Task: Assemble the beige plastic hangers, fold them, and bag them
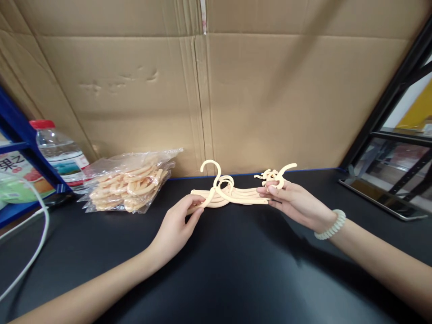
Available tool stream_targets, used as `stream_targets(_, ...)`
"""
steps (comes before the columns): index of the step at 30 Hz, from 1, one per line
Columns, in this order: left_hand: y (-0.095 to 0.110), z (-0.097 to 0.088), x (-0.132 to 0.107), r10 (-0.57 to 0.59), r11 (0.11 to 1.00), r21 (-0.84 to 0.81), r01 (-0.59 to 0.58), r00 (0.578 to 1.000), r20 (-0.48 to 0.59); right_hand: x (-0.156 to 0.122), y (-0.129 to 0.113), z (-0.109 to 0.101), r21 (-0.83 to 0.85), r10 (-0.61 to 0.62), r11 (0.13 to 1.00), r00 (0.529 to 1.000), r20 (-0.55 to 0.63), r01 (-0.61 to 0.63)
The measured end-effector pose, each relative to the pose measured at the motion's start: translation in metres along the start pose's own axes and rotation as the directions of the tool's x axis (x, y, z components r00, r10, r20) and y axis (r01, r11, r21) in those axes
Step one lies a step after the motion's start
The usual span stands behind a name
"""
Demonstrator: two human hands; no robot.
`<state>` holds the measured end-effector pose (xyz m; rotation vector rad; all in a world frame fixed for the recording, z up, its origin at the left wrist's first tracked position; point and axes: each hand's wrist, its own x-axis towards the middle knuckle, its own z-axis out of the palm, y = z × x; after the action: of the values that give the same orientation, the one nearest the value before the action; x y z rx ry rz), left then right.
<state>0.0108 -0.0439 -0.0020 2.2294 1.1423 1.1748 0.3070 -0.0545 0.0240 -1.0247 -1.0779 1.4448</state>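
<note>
My left hand [178, 225] pinches the left arm of a cream plastic clothes hanger [241, 200], whose curved hook stands upright. My right hand [297, 202] is closed on a cream hook piece [286, 168] with a curved, pointed end. Its fingers are also beside the right tip of that hanger; whether they touch it I cannot tell. Directly behind lie several matching hangers [249, 192], stacked flat with their hooks toward the back. A small heap of loose cream hook pieces [268, 173] sits just beyond my right hand, partly covered by it.
To the left is a clear plastic bag [128, 184] full of cream hanger parts. Beside it stand a red-capped water bottle [62, 153] and a blue shelf frame [20, 148]. A white cable [43, 234] curves at far left. A black rack [378, 108] rises at right; cardboard [270, 90] backs the black table [216, 279].
</note>
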Motion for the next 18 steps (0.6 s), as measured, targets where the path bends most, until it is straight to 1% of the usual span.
stream_targets(5,-0.001,0.000,-0.002,0.065,0.993,0.096,-0.065,0.998,0.007,0.003,-0.001,-0.004,-0.085,0.003,0.996,0.999,0.051,0.001)
stream_targets(8,-0.002,0.000,-0.003,0.067,0.990,0.121,-0.068,0.998,0.013,0.004,-0.003,-0.007,-0.144,-0.036,0.988,0.995,0.098,0.050)
stream_targets(11,-0.002,0.000,-0.002,0.067,0.990,0.122,-0.068,0.998,0.014,0.006,-0.006,-0.009,-0.212,-0.039,0.976,0.994,0.098,0.059)
stream_targets(14,-0.002,0.000,-0.002,0.077,0.989,0.129,-0.078,0.997,0.007,0.007,-0.008,-0.012,-0.221,0.007,0.975,0.995,0.100,0.015)
stream_targets(16,-0.002,0.000,-0.003,0.084,0.988,0.132,-0.083,0.997,0.001,0.008,-0.009,-0.014,-0.201,0.080,0.978,0.988,0.133,-0.052)
stream_targets(18,-0.001,-0.001,-0.003,0.091,0.987,0.134,-0.090,0.996,0.000,0.008,-0.009,-0.016,-0.177,0.168,0.975,0.970,0.174,-0.137)
